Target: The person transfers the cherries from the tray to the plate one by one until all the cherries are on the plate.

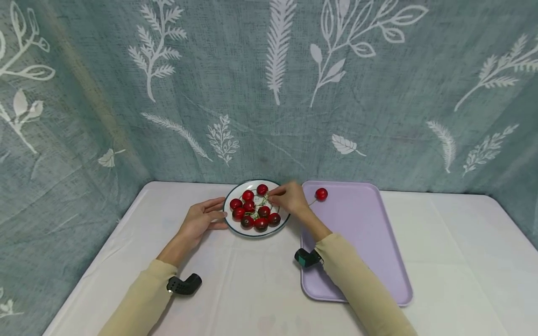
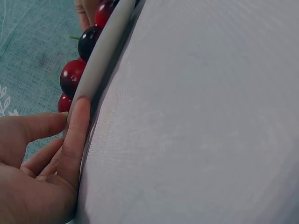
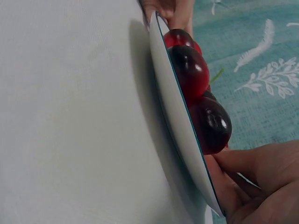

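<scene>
A white plate with a dark rim (image 1: pixel 252 236) holds several red cherries (image 1: pixel 261 224), some dark, with green stems. At its left side my left hand (image 1: pixel 197 219) touches the rim with fairly straight fingers. In the left wrist view, one finger (image 2: pixel 77 135) lies along the plate's outer wall and another meets its edge. My right hand (image 1: pixel 290 198) reaches over the plate's right side, thumb and fingertips together at the green stems beside the rearmost cherry (image 1: pixel 262 189), pinching a stem. In the right wrist view, dark cherries (image 3: pixel 211 125) hide those fingertips.
A lilac tray (image 1: pixel 365 233) lies to the right of the plate, under my right forearm. One cherry (image 1: pixel 321 194) with its stem is at the tray's back left corner. A white cloth (image 1: pixel 235 289) covers the table; a patterned green-grey curtain (image 1: pixel 252 93) hangs behind.
</scene>
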Demonstrator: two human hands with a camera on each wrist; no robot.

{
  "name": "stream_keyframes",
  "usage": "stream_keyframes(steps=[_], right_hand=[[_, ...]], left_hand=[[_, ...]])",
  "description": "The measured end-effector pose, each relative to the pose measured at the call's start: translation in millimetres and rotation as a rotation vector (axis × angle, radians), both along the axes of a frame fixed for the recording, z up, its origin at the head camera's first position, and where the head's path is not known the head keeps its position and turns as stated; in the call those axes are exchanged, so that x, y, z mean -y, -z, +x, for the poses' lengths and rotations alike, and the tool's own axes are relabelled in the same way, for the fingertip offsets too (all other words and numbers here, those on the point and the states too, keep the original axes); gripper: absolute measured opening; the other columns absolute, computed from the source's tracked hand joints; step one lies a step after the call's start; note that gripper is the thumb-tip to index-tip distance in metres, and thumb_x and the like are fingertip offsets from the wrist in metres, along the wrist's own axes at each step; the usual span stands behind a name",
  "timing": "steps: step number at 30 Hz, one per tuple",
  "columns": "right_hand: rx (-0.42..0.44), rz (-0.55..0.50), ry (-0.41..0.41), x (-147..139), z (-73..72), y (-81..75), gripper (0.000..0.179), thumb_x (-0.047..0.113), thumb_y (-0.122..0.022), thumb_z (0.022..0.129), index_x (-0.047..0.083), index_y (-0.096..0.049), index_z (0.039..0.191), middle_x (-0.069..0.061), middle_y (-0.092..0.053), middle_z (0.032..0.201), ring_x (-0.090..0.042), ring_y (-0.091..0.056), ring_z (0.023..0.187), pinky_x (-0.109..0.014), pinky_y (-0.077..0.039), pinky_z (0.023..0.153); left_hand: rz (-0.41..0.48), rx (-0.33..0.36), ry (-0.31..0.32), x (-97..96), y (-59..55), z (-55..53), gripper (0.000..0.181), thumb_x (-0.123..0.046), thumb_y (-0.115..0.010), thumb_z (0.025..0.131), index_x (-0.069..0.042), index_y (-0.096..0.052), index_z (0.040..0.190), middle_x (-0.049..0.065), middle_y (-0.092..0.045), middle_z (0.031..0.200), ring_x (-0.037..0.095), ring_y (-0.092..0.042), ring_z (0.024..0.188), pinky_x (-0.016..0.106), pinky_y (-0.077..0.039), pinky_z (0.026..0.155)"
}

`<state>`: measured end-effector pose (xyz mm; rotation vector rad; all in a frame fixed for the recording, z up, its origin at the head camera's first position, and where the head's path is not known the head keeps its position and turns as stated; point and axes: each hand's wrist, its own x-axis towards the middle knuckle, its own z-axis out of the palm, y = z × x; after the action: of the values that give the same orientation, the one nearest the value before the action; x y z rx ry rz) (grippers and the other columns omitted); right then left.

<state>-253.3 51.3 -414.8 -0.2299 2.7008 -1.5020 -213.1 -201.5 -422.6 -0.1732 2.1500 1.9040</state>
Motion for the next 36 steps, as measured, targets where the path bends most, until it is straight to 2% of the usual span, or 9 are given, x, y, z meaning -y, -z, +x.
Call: stream_keyframes(steps=[8, 18, 22, 26, 31, 36], right_hand=[[0.027, -0.001, -0.001, -0.8, 2.0, -0.5, 0.011, 0.005, -0.073, 0.087, 0.000, -0.078, 0.094, -0.013, -0.075, 0.092, -0.011, -0.061, 0.075, -0.012, -0.042, 0.053], [0.031, -0.031, -0.014, -8.6, 2.5, -3.3, 0.012, 0.006, -0.073, 0.087, -0.001, -0.078, 0.096, -0.014, -0.075, 0.094, -0.013, -0.065, 0.079, -0.013, -0.050, 0.060], [0.089, -0.135, -0.005, -13.8, 2.7, -8.6, 0.016, 0.003, -0.070, 0.089, -0.006, -0.075, 0.101, -0.019, -0.073, 0.097, -0.020, -0.071, 0.084, -0.020, -0.060, 0.068], [0.141, -0.229, 0.037, -22.6, 3.8, -16.7, 0.020, 0.002, -0.069, 0.090, -0.011, -0.072, 0.105, -0.024, -0.072, 0.098, -0.027, -0.072, 0.084, -0.028, -0.063, 0.072], [0.180, -0.178, 0.065, -47.6, 6.5, -26.9, 0.024, 0.008, -0.071, 0.090, -0.012, -0.072, 0.103, -0.020, -0.073, 0.086, -0.019, -0.071, 0.069, -0.030, -0.064, 0.068], [0.246, -0.020, 0.055, -85.9, 7.8, -37.6, 0.028, 0.013, -0.071, 0.090, -0.013, -0.072, 0.100, -0.009, -0.071, 0.070, -0.009, -0.065, 0.057, -0.033, -0.064, 0.066]], left_hand=[[0.002, 0.004, -0.002, 0.4, 1.2, 0.6, 0.055, 0.005, -0.056, 0.094, 0.003, -0.040, 0.146, 0.025, -0.043, 0.145, 0.014, -0.068, 0.090, 0.028, -0.062, 0.077], [-0.003, 0.006, -0.010, 0.0, 1.4, -0.6, 0.055, 0.005, -0.056, 0.094, 0.002, -0.040, 0.147, 0.025, -0.044, 0.145, 0.015, -0.068, 0.091, 0.029, -0.062, 0.077], [-0.003, 0.002, -0.008, 0.8, 1.4, -1.4, 0.056, 0.005, -0.056, 0.094, 0.003, -0.040, 0.147, 0.025, -0.043, 0.145, 0.015, -0.068, 0.091, 0.029, -0.062, 0.077], [-0.009, 0.002, -0.017, 1.2, 0.7, -1.3, 0.056, 0.005, -0.056, 0.094, 0.003, -0.040, 0.147, 0.026, -0.043, 0.146, 0.014, -0.068, 0.090, 0.029, -0.062, 0.077], [-0.005, 0.013, -0.029, -0.1, 0.8, 0.0, 0.056, 0.006, -0.056, 0.093, 0.003, -0.040, 0.147, 0.025, -0.042, 0.146, 0.013, -0.067, 0.089, 0.028, -0.062, 0.076], [0.010, 0.016, -0.027, -2.1, 0.2, -2.2, 0.056, 0.006, -0.057, 0.093, 0.003, -0.040, 0.146, 0.026, -0.042, 0.145, 0.014, -0.067, 0.090, 0.029, -0.062, 0.076]])
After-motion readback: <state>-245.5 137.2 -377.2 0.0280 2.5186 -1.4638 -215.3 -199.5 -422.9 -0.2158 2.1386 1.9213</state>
